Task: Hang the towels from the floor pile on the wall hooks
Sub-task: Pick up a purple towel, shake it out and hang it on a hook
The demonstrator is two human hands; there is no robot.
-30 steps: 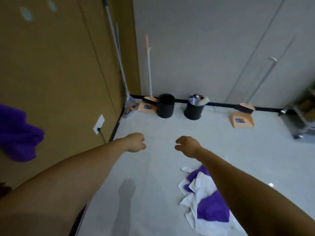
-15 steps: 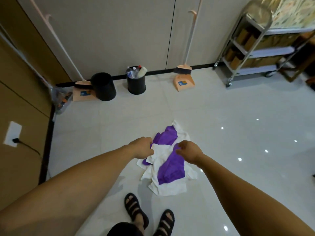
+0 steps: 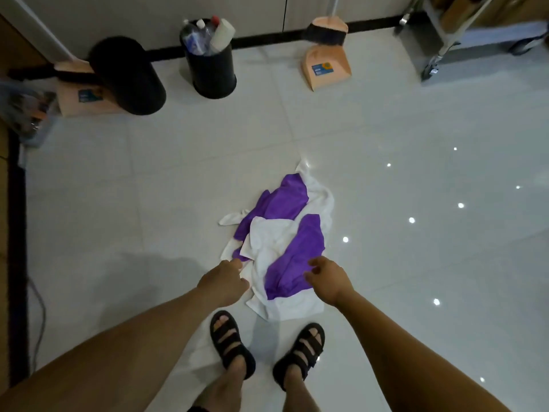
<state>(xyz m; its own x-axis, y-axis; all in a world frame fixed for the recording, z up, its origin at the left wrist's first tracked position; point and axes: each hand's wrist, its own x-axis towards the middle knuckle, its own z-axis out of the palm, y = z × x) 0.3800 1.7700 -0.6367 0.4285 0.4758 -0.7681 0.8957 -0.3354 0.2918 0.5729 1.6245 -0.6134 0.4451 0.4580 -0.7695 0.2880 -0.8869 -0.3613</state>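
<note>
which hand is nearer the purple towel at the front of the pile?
Right. The right hand is at the right edge of the near purple towel. The left hand sits to its left, with a strip of white towel between them.

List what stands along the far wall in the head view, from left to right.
black bin → black bin holding bottles → peach dustpan with a brush → metal cart
</note>
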